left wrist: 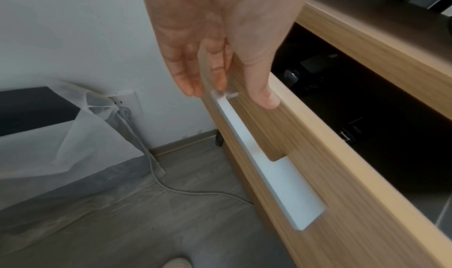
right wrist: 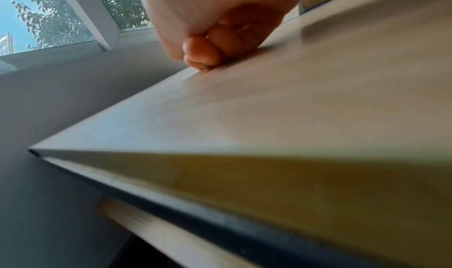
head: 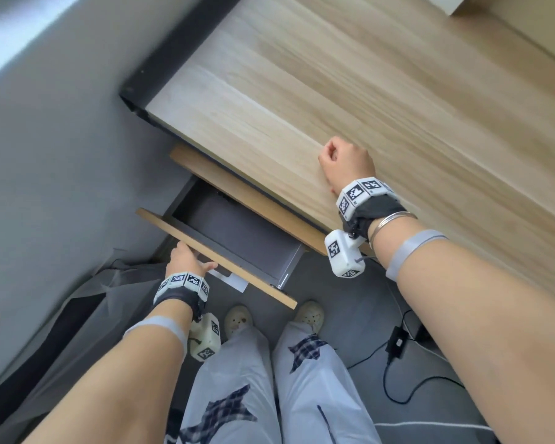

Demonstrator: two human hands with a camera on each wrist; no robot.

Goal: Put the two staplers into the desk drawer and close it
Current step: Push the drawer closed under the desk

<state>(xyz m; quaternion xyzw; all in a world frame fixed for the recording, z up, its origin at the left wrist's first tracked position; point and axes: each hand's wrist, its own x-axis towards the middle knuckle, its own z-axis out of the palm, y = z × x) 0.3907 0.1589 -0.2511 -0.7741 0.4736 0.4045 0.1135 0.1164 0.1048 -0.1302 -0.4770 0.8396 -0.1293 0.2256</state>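
Note:
The desk drawer stands partly pulled out under the wooden desk top. Its grey inside looks bare in the head view. In the left wrist view the drawer's depth is dark, with small dark and silver things that I cannot identify as staplers. My left hand lies with straight fingers on the wooden drawer front, thumb near its top edge, beside the white handle recess. My right hand is a fist holding nothing, resting on the desk top near its front edge.
My two feet stand just in front of the drawer. A black adapter with cables lies on the floor to the right. A sheet-covered object sits at the left, by a wall socket with a white cable.

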